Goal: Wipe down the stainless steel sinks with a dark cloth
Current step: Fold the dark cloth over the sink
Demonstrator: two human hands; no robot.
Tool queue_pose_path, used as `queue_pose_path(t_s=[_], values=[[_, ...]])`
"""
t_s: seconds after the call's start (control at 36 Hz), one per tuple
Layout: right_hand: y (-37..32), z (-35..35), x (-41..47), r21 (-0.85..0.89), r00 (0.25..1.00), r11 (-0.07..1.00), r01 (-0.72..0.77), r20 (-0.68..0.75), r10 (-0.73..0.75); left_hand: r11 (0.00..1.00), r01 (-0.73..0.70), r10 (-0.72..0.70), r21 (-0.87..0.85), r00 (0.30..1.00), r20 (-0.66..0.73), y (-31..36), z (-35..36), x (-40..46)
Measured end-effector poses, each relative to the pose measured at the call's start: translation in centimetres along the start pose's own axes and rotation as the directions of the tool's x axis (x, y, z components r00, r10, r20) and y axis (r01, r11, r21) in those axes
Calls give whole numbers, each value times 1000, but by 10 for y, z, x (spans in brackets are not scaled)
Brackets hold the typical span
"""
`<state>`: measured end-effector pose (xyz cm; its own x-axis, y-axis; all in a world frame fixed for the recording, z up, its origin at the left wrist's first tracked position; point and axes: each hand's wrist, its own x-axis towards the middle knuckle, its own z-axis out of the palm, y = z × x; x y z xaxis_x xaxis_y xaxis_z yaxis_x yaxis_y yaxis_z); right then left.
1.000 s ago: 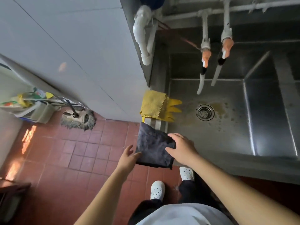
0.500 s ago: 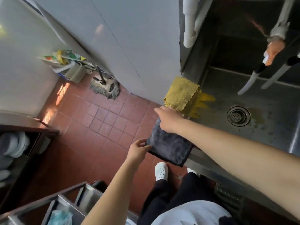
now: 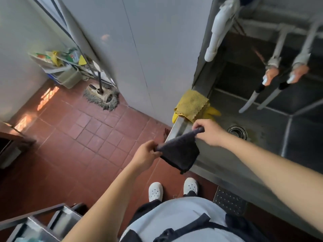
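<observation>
While we stand at the corner of the steel sink (image 3: pixel 258 154), we hold the dark cloth (image 3: pixel 178 151) stretched between both hands.

Our left hand (image 3: pixel 146 154) pinches the cloth's near corner and our right hand (image 3: pixel 209 131) is closed on the opposite corner, so the soft, napped, roughly square cloth hangs over the sink's front left corner, its lower point drooping outside the rim. Just beyond it on the same rim lies a yellow waffle-weave rag (image 3: pixel 192 103) over a yellow rubber glove (image 3: pixel 212 111). Inside the sink, the brushed metal floor is stained around a round drain (image 3: pixel 237 131), and two taps (image 3: pixel 267 81) with orange fittings hang above the basin. Left of the sink rises a smooth white panel (image 3: pixel 148 49); beyond it, a grey string mop (image 3: pixel 101 96) rests on the red square floor tiles (image 3: pixel 87 133).
</observation>
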<state>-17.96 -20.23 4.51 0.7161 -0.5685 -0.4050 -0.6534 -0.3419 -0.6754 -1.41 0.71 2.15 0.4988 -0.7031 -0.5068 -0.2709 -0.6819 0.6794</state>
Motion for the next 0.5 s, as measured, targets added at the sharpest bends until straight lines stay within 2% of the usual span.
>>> queue_pose_path(t_s=[0.06,0.14,0.25,0.33,0.42,0.47,0.5], values=[[12,-7,-31,106,999,994,-1,-38,5,993,-112,112,-28,993,32,6,-4,-6],[30,-12,-74,133,985,991,-6,-168,29,966,-245,253,-79,961,114,19,-7,-8],[45,-13,-114,12,927,998,-69,-370,69,920,-386,393,-76,900,191,49,-4,0],[42,-18,-137,26,833,994,-109,-543,106,884,-447,466,-135,856,224,77,2,8],[27,-24,-160,155,682,988,-26,-719,131,821,-540,569,-185,799,194,104,6,11],[18,-26,-177,198,595,979,48,-793,131,741,-656,671,-140,726,151,118,7,9],[15,-26,-185,211,574,975,73,-808,132,690,-717,723,-96,678,132,123,7,8]])
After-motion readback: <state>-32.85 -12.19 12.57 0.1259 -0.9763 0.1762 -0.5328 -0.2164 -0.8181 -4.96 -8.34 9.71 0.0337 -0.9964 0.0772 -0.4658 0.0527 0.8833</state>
